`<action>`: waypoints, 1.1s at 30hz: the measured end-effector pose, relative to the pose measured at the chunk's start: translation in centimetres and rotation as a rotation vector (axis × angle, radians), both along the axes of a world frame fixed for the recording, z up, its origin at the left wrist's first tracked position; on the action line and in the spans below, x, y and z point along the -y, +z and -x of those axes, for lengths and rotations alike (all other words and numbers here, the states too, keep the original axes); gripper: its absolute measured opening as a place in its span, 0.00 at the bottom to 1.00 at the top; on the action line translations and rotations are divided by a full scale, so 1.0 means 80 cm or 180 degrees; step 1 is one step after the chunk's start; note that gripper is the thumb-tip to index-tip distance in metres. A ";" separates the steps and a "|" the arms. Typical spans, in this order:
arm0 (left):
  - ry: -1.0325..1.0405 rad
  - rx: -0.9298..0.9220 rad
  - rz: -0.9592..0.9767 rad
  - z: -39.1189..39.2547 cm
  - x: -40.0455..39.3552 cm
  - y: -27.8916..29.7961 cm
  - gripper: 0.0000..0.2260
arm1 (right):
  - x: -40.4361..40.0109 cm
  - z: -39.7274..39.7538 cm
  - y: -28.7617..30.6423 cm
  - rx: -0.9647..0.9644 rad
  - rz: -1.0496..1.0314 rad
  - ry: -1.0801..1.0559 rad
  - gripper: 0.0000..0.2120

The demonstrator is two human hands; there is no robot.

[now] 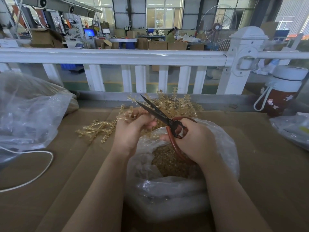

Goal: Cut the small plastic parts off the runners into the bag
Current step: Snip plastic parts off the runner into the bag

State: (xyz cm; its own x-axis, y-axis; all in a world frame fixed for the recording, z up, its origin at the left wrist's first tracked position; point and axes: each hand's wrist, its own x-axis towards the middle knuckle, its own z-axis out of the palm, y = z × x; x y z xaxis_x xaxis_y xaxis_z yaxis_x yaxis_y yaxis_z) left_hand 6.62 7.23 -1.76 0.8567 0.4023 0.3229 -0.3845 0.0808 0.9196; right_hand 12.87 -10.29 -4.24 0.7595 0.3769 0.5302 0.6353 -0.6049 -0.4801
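My left hand (130, 129) grips a translucent amber runner (124, 114) with small parts on its branches, just above the mouth of a clear plastic bag (222, 148). My right hand (194, 139) holds black scissors (155, 111) by their red-brown loop handles. The blades are open and point up-left past the runner. Inside the bag lies a heap of cut amber parts (168, 163). A pile of more runners (177, 104) lies behind the hands, and a few runners (95, 129) lie to the left on the cardboard.
Brown cardboard (267, 164) covers the table. A large clear bag (25, 114) and a white cable (41, 171) lie at the left. A red bottle with a white lid (282, 92) stands at the right, beside another clear bag (292, 129). A white railing (117, 56) borders the far edge.
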 end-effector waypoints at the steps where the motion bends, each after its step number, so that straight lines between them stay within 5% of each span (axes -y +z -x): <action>1: -0.0011 -0.0004 -0.0005 0.000 0.000 0.000 0.13 | 0.000 0.000 0.000 -0.0008 0.0009 -0.0011 0.25; 5: -0.0058 -0.0004 0.0050 0.001 0.000 0.001 0.08 | 0.001 -0.002 0.001 -0.0004 0.0051 -0.0038 0.28; 16: -0.0141 -0.0052 0.0185 -0.002 0.000 -0.001 0.12 | 0.001 -0.006 -0.002 -0.0023 0.0025 -0.0018 0.31; 20: -0.0134 -0.0336 0.0327 -0.005 0.001 -0.001 0.03 | -0.001 0.001 0.003 -0.0369 -0.0285 0.0150 0.26; 33: -0.0085 -0.0714 0.0764 -0.007 -0.003 -0.005 0.06 | -0.004 -0.006 -0.003 -0.1097 -0.0539 0.0289 0.34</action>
State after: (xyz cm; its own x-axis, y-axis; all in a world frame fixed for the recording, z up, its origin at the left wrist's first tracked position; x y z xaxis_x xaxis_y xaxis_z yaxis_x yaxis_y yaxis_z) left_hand 7.16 7.46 -2.17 0.9070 0.4204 0.0237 -0.1694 0.3128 0.9346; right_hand 13.31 -9.94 -4.47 0.8714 0.3798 0.3104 0.4667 -0.4475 -0.7628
